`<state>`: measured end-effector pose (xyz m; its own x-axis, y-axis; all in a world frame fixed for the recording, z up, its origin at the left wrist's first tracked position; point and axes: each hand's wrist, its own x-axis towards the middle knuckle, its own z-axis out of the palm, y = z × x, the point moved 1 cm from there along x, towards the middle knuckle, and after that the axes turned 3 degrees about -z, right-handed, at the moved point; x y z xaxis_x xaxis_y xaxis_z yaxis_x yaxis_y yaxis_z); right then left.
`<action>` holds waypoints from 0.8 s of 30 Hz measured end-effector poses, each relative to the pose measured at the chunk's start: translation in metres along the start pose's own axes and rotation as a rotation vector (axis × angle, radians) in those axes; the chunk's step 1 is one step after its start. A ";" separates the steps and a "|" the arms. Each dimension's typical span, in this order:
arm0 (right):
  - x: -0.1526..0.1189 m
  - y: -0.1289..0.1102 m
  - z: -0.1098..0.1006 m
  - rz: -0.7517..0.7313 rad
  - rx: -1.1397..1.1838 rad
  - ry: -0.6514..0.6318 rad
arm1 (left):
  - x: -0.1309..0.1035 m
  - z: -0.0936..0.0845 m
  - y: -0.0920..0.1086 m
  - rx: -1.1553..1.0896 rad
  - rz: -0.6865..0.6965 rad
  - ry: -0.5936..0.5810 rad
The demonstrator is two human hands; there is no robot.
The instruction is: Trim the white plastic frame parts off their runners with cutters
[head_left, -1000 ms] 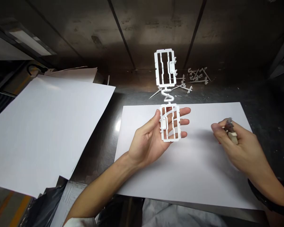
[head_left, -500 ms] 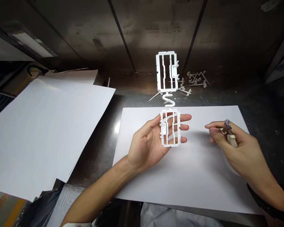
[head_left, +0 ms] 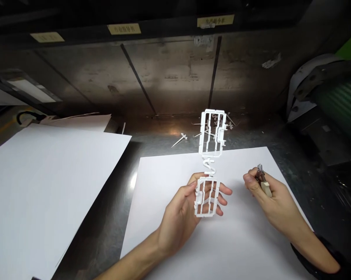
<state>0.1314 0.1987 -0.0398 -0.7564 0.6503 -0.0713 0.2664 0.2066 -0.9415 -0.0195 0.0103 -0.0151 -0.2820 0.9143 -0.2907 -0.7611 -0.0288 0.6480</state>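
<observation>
My left hand (head_left: 183,214) holds a white plastic part (head_left: 207,155) by its lower frame, thumb on the frame's upper left edge and the other fingers behind it. The part has two rectangular slotted frames joined by an S-shaped link, the upper one standing out past my fingers. In my right hand (head_left: 273,196), on the right, is a pair of cutting pliers (head_left: 263,181) with pale handles, its metal tip pointing up. The pliers do not touch the part. Beneath both hands lies a white sheet (head_left: 160,175).
Several thin white plastic scraps lie on the metal bench (head_left: 105,217) behind the sheet, one scrap (head_left: 179,139) apart from them. Large white sheets (head_left: 55,182) are stacked at the left. A metal wall (head_left: 175,77) stands behind, with dark equipment (head_left: 324,112) at the right.
The view has tilted up and turned right, so labels on a ledge and equipment at the right now show. The white part has tilted slightly, and my left thumb rests more plainly on its frame.
</observation>
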 end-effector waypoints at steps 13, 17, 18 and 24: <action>0.004 0.007 -0.003 -0.056 0.080 -0.051 | 0.007 -0.007 0.006 0.603 0.193 0.256; 0.003 0.007 -0.004 -0.066 0.082 -0.078 | 0.012 -0.013 0.010 0.335 0.085 0.285; 0.003 0.006 -0.004 -0.063 0.098 -0.080 | 0.011 -0.013 0.012 0.220 0.033 0.271; 0.002 0.007 -0.004 -0.061 0.105 -0.048 | 0.007 -0.005 0.022 -0.176 -0.119 0.133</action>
<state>0.1342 0.2044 -0.0455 -0.7973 0.6030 -0.0265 0.1570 0.1648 -0.9737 -0.0413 0.0141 -0.0068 -0.2503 0.8544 -0.4553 -0.8803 -0.0052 0.4744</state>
